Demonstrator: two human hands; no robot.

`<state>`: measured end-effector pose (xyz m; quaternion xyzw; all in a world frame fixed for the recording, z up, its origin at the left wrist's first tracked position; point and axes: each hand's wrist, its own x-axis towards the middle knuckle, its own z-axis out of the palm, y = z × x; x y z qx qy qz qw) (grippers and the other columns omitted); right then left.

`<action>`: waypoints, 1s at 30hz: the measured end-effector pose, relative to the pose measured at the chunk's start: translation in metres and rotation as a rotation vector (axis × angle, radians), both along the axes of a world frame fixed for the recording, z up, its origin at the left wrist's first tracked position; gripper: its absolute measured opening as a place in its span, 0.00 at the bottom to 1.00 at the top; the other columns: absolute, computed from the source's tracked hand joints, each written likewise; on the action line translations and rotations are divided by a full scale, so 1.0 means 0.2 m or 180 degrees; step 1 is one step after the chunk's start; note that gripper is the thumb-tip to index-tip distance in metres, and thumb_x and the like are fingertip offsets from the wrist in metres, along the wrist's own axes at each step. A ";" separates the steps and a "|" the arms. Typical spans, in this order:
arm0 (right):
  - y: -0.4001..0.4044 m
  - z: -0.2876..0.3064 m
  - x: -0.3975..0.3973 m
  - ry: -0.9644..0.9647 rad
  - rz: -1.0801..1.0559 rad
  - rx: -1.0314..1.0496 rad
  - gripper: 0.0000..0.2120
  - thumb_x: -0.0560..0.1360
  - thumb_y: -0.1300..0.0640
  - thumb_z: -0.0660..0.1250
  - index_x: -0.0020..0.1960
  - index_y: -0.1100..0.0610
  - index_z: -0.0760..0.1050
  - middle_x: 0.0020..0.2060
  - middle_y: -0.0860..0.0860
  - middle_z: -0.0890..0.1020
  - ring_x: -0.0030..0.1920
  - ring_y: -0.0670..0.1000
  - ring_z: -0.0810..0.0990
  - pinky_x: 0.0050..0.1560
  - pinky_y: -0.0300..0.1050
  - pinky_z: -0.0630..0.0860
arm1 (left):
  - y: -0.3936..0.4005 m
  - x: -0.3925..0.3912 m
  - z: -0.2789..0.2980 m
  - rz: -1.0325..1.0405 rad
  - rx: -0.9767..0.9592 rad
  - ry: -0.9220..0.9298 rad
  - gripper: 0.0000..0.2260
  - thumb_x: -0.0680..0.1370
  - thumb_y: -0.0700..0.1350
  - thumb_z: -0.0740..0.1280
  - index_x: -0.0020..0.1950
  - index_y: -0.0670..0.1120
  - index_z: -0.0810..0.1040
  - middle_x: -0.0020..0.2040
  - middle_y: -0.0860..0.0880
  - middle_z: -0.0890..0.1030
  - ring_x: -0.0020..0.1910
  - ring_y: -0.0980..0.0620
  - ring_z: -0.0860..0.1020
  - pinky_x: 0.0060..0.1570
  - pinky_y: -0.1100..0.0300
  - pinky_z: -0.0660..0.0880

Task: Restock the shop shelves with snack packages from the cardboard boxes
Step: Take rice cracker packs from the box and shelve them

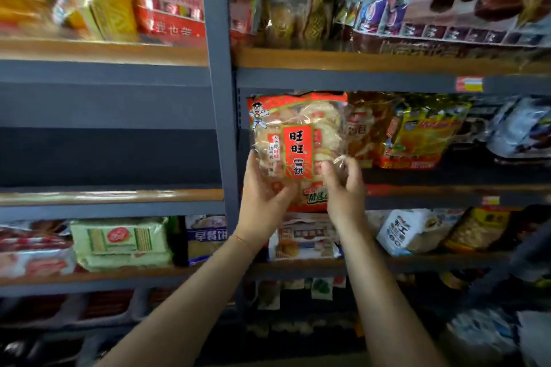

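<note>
Left hand [264, 194] and right hand [343, 185] both grip rice cracker bag [295, 140] lower edge, fingers curled, bag upright before middle shelf [447, 192].

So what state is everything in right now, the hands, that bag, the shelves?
Rice cracker bag: sealed, upright, held at the middle shelf.
Left hand: grips the bag's lower left.
Right hand: pinches the bag's lower right.
Left bay: bare.
Yellow bag: on the shelf, leaning.

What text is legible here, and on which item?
"旺旺" and "雪饼": red label of the rice cracker bag, held by the left hand and right hand.
"早餐饼": blue package, lower shelf.
All other packages and price tags: too blurred to read.
</note>
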<state>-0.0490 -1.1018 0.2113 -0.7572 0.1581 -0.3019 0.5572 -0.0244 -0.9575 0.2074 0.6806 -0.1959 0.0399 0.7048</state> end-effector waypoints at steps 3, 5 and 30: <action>0.01 0.03 0.11 0.0019 0.0047 -0.0073 0.09 0.82 0.47 0.61 0.58 0.49 0.68 0.44 0.43 0.76 0.41 0.38 0.75 0.35 0.29 0.70 | -0.03 0.12 0.07 0.0146 -0.0054 0.0088 0.33 0.68 0.53 0.77 0.68 0.64 0.65 0.66 0.50 0.78 0.64 0.50 0.79 0.63 0.43 0.78; 0.01 0.06 0.19 0.0066 0.0162 -0.0227 0.10 0.82 0.47 0.60 0.59 0.52 0.69 0.43 0.43 0.77 0.41 0.41 0.76 0.35 0.35 0.70 | -0.04 0.20 0.09 0.0185 -0.0047 0.0222 0.35 0.66 0.56 0.76 0.69 0.61 0.65 0.64 0.51 0.79 0.63 0.51 0.80 0.63 0.43 0.78; -0.04 0.00 1.04 0.0785 0.1021 0.0441 0.18 0.83 0.56 0.59 0.73 0.51 0.65 0.63 0.51 0.77 0.55 0.51 0.77 0.49 0.44 0.72 | -0.23 0.88 -0.06 0.1872 -0.0218 0.0595 0.65 0.50 0.81 0.72 0.81 0.57 0.54 0.73 0.49 0.72 0.73 0.47 0.71 0.72 0.44 0.70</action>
